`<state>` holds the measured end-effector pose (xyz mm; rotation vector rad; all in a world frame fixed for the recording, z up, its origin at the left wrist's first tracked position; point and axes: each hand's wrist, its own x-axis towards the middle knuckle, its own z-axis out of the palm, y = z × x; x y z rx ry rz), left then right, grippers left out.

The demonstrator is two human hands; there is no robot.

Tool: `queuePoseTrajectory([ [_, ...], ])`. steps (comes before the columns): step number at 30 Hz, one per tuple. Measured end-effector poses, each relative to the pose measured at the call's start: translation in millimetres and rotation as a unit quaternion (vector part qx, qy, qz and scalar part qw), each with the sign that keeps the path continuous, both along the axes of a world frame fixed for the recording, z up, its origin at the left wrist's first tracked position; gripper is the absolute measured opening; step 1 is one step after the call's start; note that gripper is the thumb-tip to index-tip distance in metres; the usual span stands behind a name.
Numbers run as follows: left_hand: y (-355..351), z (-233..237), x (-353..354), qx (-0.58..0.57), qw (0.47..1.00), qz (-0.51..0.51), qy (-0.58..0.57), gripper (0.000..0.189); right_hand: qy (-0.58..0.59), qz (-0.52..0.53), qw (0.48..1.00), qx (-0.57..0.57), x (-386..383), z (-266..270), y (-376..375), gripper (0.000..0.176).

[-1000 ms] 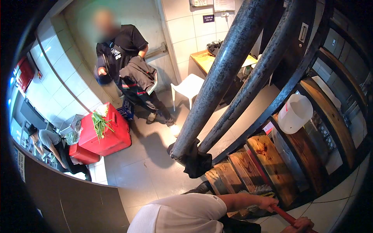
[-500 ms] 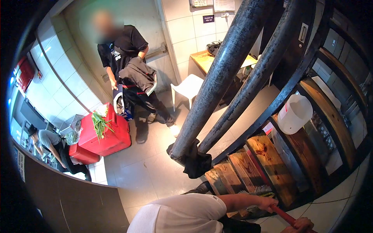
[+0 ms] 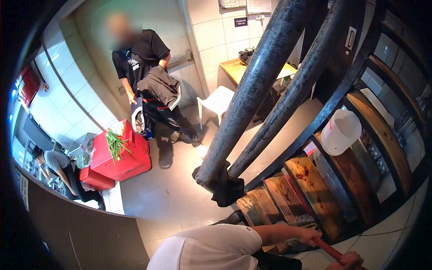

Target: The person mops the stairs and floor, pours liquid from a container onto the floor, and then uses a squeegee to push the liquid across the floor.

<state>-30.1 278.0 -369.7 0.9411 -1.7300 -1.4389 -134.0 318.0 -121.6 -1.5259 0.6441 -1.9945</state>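
Note:
My left hand [image 3: 310,235] grips a red broom handle [image 3: 327,249] low down, near the bristles [image 3: 300,220] that rest on the bottom wooden stair tread [image 3: 315,189]. My right hand [image 3: 348,260] holds the same handle higher up, at the bottom edge of the view. My white sleeve [image 3: 211,245] fills the bottom centre.
Thick dark metal rails [image 3: 252,94] rise from a post draped with a black cloth [image 3: 227,186]. A white jug [image 3: 340,131] stands on a step. A person in black [image 3: 144,58] stands by red boxes [image 3: 121,155] topped with greens. Another person [image 3: 58,168] bends at left. A white chair [image 3: 218,101] is by a wooden table [image 3: 236,67].
The person in black lowered an arm and now holds a flat dark item beside the red box. My hands and the broom have barely moved.

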Motion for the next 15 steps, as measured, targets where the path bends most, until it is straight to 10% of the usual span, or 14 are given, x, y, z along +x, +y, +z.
queuePoseTrajectory([
  [5,-8,-15,-9,-0.013,1.000,-0.011,-0.007,0.033,0.040,-0.027,0.999,-0.006,-4,0,0,0.032],
  [8,-9,-19,-10,-0.028,0.999,-0.009,-0.018,0.033,0.292,-0.207,0.927,-0.112,-38,-23,-14,0.031],
  [15,-7,-11,-7,-0.009,1.000,-0.009,-0.014,0.032,0.311,-0.235,0.906,-0.166,-33,-16,-11,0.030],
])
